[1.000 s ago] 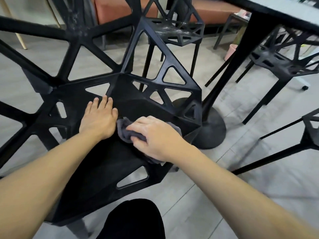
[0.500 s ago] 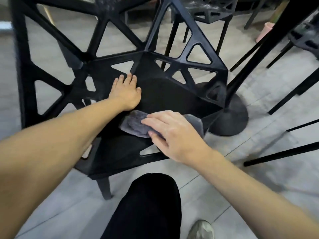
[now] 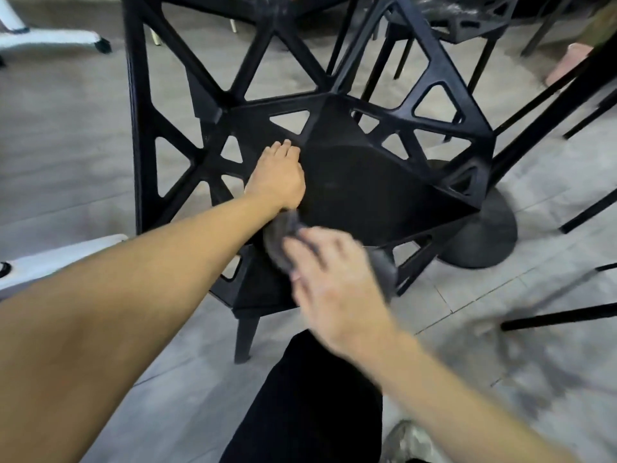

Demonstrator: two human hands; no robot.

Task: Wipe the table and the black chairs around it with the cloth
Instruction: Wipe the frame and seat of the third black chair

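The person's right hand, blurred, presses the grey cloth on the near seat edge of a black chair; its grip is unclear. The left hand rests flat, fingers extended. Other chairs likely remain; the tabletop is unseen.

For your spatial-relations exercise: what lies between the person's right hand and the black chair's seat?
In the head view, the grey cloth lies between the right hand and the seat of the black chair, though motion blur softens its edges.
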